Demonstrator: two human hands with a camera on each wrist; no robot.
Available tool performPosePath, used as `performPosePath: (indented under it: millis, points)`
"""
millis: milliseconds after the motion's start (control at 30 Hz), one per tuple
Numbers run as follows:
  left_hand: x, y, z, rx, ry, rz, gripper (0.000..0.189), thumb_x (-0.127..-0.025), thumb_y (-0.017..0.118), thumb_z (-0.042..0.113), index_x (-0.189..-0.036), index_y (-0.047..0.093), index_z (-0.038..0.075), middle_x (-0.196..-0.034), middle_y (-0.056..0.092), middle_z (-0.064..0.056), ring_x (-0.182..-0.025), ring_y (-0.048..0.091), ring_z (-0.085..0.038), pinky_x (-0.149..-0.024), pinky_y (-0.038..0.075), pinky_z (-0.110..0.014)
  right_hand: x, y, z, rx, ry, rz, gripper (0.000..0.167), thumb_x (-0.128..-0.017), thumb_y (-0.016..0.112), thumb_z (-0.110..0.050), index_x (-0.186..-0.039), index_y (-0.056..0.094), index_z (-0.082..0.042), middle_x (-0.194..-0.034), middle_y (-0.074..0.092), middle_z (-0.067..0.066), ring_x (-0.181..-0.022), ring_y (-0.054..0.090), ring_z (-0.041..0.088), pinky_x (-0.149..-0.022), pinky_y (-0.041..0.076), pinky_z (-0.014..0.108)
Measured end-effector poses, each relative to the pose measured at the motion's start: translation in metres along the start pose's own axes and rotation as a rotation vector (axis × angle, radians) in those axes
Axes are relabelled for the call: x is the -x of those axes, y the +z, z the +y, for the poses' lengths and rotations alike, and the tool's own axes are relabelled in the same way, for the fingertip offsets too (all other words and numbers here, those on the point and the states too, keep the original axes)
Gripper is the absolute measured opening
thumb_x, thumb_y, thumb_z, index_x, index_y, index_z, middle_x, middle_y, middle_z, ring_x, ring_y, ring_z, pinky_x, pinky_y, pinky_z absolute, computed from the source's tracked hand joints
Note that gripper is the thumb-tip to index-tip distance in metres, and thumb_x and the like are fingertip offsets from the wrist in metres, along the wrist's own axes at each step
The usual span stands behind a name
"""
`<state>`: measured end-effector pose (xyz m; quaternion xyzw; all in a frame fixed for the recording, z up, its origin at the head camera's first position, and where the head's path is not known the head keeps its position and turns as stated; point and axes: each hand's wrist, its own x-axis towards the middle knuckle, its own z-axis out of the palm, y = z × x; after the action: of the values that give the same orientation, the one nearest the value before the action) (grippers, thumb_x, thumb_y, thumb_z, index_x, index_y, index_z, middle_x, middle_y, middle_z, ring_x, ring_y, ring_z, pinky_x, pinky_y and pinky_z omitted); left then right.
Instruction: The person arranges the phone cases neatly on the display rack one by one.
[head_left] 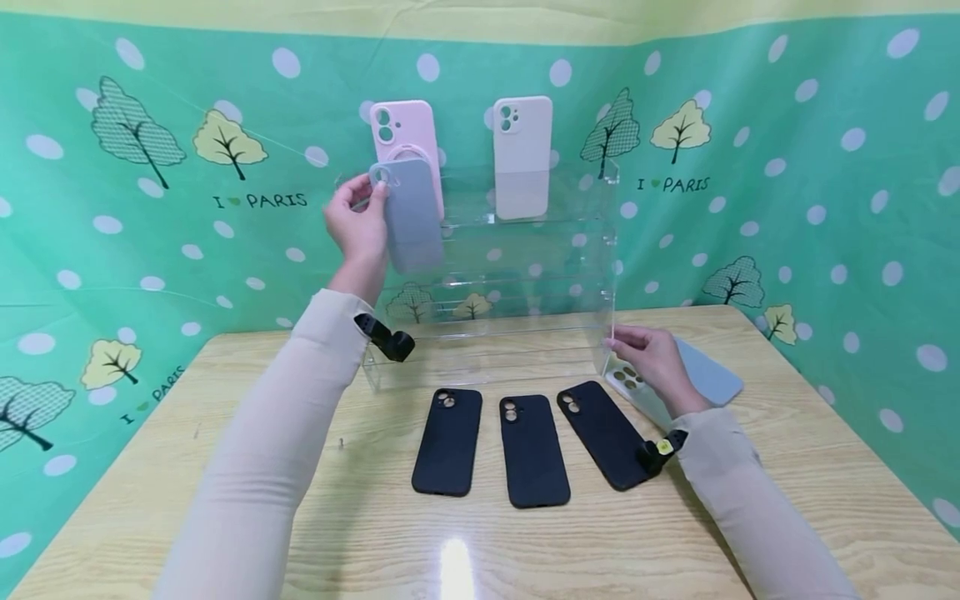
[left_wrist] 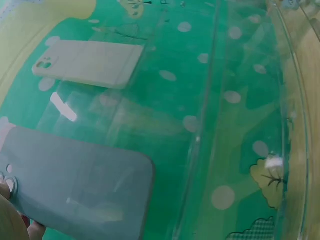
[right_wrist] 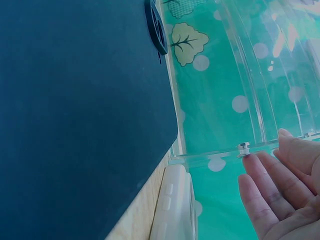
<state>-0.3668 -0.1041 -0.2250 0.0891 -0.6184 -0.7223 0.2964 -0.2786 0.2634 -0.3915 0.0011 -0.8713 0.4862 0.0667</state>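
Observation:
My left hand (head_left: 362, 221) pinches a grey-blue phone case (head_left: 414, 218) near its camera cutout. The case is upright at the upper left of a clear acrylic display stand (head_left: 517, 333), in front of a pink phone case (head_left: 408, 125) with a ring on its back. A white phone case (head_left: 522, 154) stands on the upper tier farther right. Down at the stand's right side, my right hand (head_left: 656, 362) holds the side panel's edge, thumb and fingers on either side of it. In the right wrist view its fingers (right_wrist: 267, 192) are fairly straight.
Three black phone cases, left (head_left: 447, 442), middle (head_left: 534, 450) and right (head_left: 607, 433), lie on the wooden table (head_left: 360, 517) before the stand. A light-blue case (head_left: 708, 372) and a pale case (head_left: 637, 393) lie by my right hand. A green patterned cloth (head_left: 825, 208) hangs behind.

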Motion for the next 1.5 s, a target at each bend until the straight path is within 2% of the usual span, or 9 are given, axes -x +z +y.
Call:
performPosePath:
  millis: [167, 300, 400, 500, 667, 833, 1133, 1333, 1500]
  points:
    - [0.002, -0.002, -0.008, 0.012, 0.027, 0.003, 0.024, -0.099, 0.076, 0.008, -0.122, 0.072, 0.008, -0.102, 0.064, 0.004, -0.098, 0.064, -0.009, -0.098, 0.059, -0.022, 0.001, 0.002, 0.000, -0.012, -0.003, -0.010, 0.045, -0.107, 0.067, -0.021, -0.144, 0.061, 0.006, -0.138, 0.067, 0.027, -0.123, 0.070, 0.038, -0.096, 0.064, 0.034]
    - [0.004, -0.003, -0.015, 0.008, 0.068, 0.006, 0.011, -0.098, 0.076, 0.006, -0.102, 0.068, 0.013, -0.097, 0.063, 0.005, -0.095, 0.063, -0.008, -0.098, 0.059, -0.024, 0.002, 0.002, 0.001, -0.007, 0.012, -0.006, 0.045, -0.108, 0.066, -0.022, -0.144, 0.062, 0.004, -0.138, 0.068, 0.027, -0.122, 0.071, 0.035, -0.092, 0.064, 0.028]
    - [0.004, -0.004, -0.018, -0.003, 0.088, 0.010, 0.024, -0.099, 0.075, 0.005, -0.089, 0.060, 0.020, -0.093, 0.062, 0.008, -0.092, 0.062, -0.006, -0.097, 0.059, -0.024, 0.002, 0.001, 0.001, -0.007, 0.024, -0.002, 0.045, -0.108, 0.066, -0.022, -0.145, 0.062, 0.003, -0.138, 0.068, 0.027, -0.122, 0.071, 0.035, -0.088, 0.062, 0.023]
    - [0.005, -0.004, -0.018, -0.014, 0.094, 0.005, 0.028, -0.099, 0.075, 0.005, -0.087, 0.057, 0.024, -0.093, 0.061, 0.009, -0.092, 0.061, -0.005, -0.097, 0.059, -0.023, 0.000, 0.001, 0.000, -0.013, 0.023, 0.000, 0.044, -0.108, 0.065, -0.020, -0.145, 0.062, 0.003, -0.139, 0.068, 0.027, -0.123, 0.070, 0.038, -0.081, 0.060, 0.020]
    - [0.005, -0.007, -0.014, -0.011, 0.067, -0.014, 0.018, -0.100, 0.074, 0.005, -0.093, 0.062, 0.018, -0.100, 0.064, 0.005, -0.096, 0.062, -0.007, -0.099, 0.058, -0.023, -0.001, 0.001, -0.002, -0.003, 0.001, 0.004, 0.043, -0.108, 0.066, -0.020, -0.143, 0.063, 0.004, -0.137, 0.068, 0.027, -0.123, 0.070, 0.038, -0.080, 0.059, 0.020]
    - [0.005, -0.011, -0.012, -0.022, 0.025, -0.038, 0.010, -0.099, 0.073, 0.003, -0.106, 0.068, 0.009, -0.103, 0.064, 0.003, -0.100, 0.063, -0.009, -0.103, 0.057, -0.023, 0.000, 0.001, -0.002, 0.008, -0.007, -0.001, 0.044, -0.107, 0.067, -0.021, -0.143, 0.062, 0.005, -0.137, 0.068, 0.027, -0.123, 0.070, 0.037, -0.095, 0.064, 0.031]
    - [0.007, -0.016, -0.013, -0.026, 0.021, -0.095, 0.016, -0.099, 0.072, 0.001, -0.114, 0.069, 0.006, -0.108, 0.066, 0.002, -0.100, 0.061, -0.008, -0.104, 0.057, -0.022, 0.001, 0.001, 0.003, 0.005, 0.018, 0.000, 0.045, -0.108, 0.065, -0.020, -0.146, 0.060, 0.004, -0.140, 0.066, 0.027, -0.129, 0.067, 0.042, -0.105, 0.061, 0.045]
    - [0.009, -0.027, -0.011, -0.031, 0.057, -0.131, 0.033, -0.099, 0.072, 0.001, -0.131, 0.065, -0.005, -0.109, 0.067, 0.001, -0.098, 0.061, -0.006, -0.105, 0.056, -0.023, -0.001, 0.001, 0.001, -0.001, 0.021, 0.002, 0.044, -0.108, 0.065, -0.020, -0.145, 0.061, 0.004, -0.140, 0.067, 0.027, -0.129, 0.066, 0.042, -0.106, 0.060, 0.043]
    - [0.014, -0.039, -0.012, -0.036, 0.032, -0.168, 0.037, -0.100, 0.072, 0.002, -0.135, 0.063, -0.004, -0.112, 0.067, 0.001, -0.101, 0.060, -0.006, -0.108, 0.055, -0.024, -0.002, 0.000, 0.002, 0.006, 0.019, -0.002, 0.044, -0.109, 0.064, -0.020, -0.145, 0.061, 0.003, -0.140, 0.067, 0.026, -0.129, 0.067, 0.042, -0.105, 0.061, 0.042]
